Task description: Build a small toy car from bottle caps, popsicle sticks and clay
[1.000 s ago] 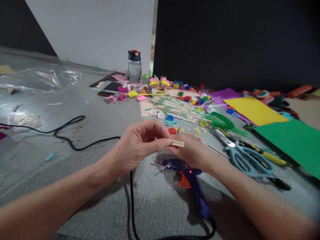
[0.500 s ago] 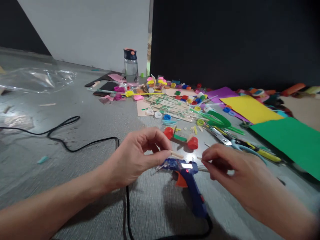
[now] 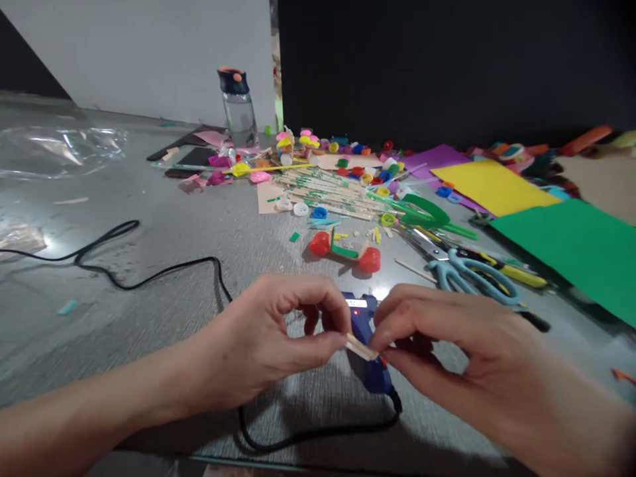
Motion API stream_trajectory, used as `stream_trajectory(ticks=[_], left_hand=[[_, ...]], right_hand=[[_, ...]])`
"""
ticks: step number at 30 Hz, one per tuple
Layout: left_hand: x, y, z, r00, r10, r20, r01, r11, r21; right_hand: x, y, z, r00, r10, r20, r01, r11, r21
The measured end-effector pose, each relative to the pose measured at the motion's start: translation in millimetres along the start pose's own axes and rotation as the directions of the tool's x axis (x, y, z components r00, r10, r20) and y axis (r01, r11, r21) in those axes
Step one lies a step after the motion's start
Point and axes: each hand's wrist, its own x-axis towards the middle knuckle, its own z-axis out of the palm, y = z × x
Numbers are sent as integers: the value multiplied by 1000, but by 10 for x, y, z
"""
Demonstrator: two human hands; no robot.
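Between thumb and fingers, my left hand (image 3: 288,338) pinches some short pale wooden sticks (image 3: 361,347). My right hand (image 3: 437,338) is closed in a pinch at their right end; whatever lies between its fingertips is too small to make out. Both hands are above a blue glue gun (image 3: 370,371) with a small red light, which lies on the grey table and is partly covered by them. Just beyond the hands rests a small piece with red caps (image 3: 369,260) at its ends and a green strip (image 3: 344,252) in the middle.
A black cord (image 3: 163,273) loops across the left and front. Light-blue scissors (image 3: 460,271) lie at the right, near green paper (image 3: 571,248). Printed wooden sticks (image 3: 328,192) and coloured caps are spread behind. A water bottle (image 3: 240,112) stands at the back; clear plastic (image 3: 59,152) lies far left.
My right hand has moved left to meet the sticks in my left hand. Both hands now sit lower, over the glue gun's handle. The view has shifted, showing the table's front edge.
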Motion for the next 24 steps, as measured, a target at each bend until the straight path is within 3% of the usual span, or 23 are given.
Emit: stream_trajectory(ticks=[8,15,24], left_hand=[[-1,-43,3,998,-60,7,60,996,-63],[-8,-55,47,998,-60,18,61,997,-57],[-36,-116,60,997,-78,-22,78,997,-25]], right_hand=[[20,51,77,981,188,48,-194,948,251],[53,58,121,982,186,44,-190,934,302],[102,71,227,960,278,3,-262,899,350]])
